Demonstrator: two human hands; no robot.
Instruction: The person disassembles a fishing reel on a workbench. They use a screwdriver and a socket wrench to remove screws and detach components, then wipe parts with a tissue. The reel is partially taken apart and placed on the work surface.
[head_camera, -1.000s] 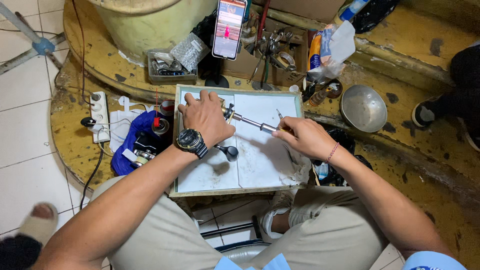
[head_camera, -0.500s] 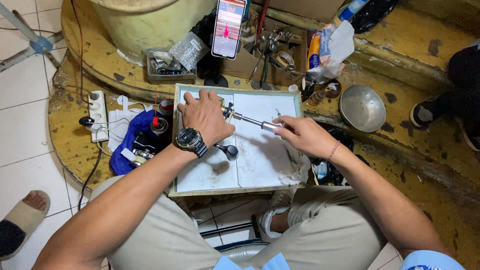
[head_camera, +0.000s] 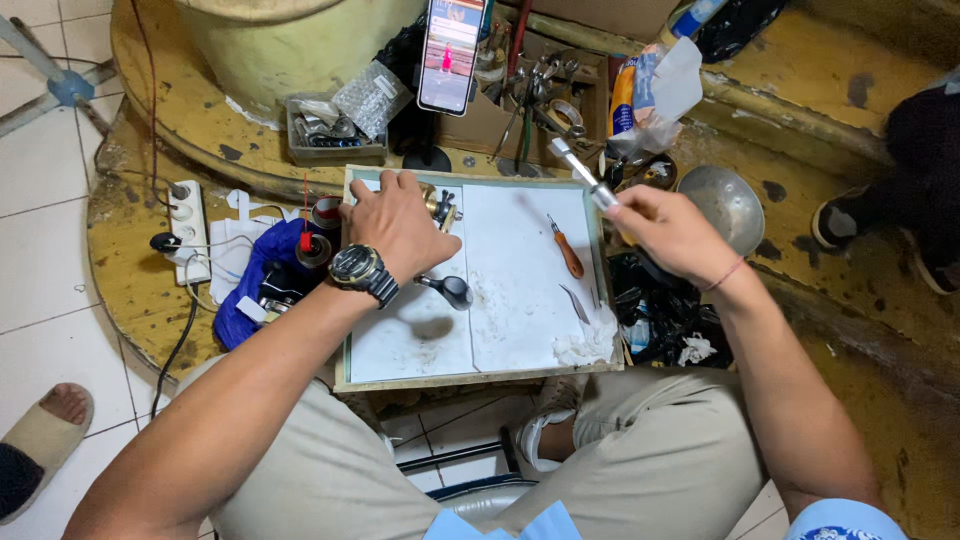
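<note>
Small metal reel-like mechanism (head_camera: 440, 207) with a black knobbed handle (head_camera: 447, 289), sitting near the top left of a white-lined work tray (head_camera: 470, 375) balanced across the lap. Left hand (head_camera: 395, 225) closed over the mechanism, pinning it against the tray, dark wristwatch (head_camera: 362, 272) on the wrist. Right hand (head_camera: 672, 230) closed around a slim silver rod-like tool (head_camera: 580, 172), now lifted off to the right of the tray with the tool's tip angled up and away. Half a second earlier, that tool reaching across the tray with its tip at the mechanism under the left hand; now pulled clear, well apart from it. Likely meaning: tool disengaged from the part, with the mechanism staying pinned in place for further work. Newly exposed on the tray: a small screwdriver with an orange handle (head_camera: 567, 249) and a thin pair of tweezers (head_camera: 575, 302), lying loose near the right edge beside a crumpled white tissue (head_camera: 585, 347). Beyond the tray: a phone (head_camera: 451, 52) propped upright with its screen lit, a box of metal tools (head_camera: 540, 95), a small tin of parts (head_camera: 330, 130), a metal bowl (head_camera: 725, 205) to the right, a white power strip (head_camera: 187, 217) and blue cloth (head_camera: 250, 285) to the left. Sandalled foot (head_camera: 45, 440) of another person at the lower left corner, on the tiled floor.
</note>
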